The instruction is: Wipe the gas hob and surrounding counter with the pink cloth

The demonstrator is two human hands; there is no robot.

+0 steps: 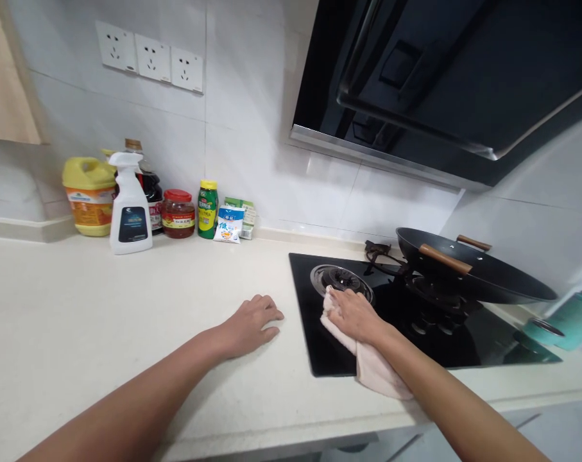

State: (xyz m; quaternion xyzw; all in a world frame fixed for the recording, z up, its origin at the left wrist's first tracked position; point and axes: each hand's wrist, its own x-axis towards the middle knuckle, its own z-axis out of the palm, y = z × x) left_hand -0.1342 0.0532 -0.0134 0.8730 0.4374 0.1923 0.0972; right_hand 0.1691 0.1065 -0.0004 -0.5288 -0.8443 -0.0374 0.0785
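My right hand [354, 314] presses a pale pink cloth [373, 367] flat onto the black glass hob [329, 353], just in front of the left burner [341, 280]. The cloth trails back under my wrist toward the hob's front edge. My left hand [252, 323] rests palm down on the cream countertop [127, 308], a little left of the hob, holding nothing. A black wok [473, 273] with wooden handles sits on the right burner.
Against the tiled wall stand a white spray bottle [129, 208], a yellow oil jug [89, 196], a dark sauce bottle [151, 189], a red-lidded jar [178, 214], a green bottle [207, 209] and a small packet [228, 224]. The black range hood [445, 83] hangs overhead.
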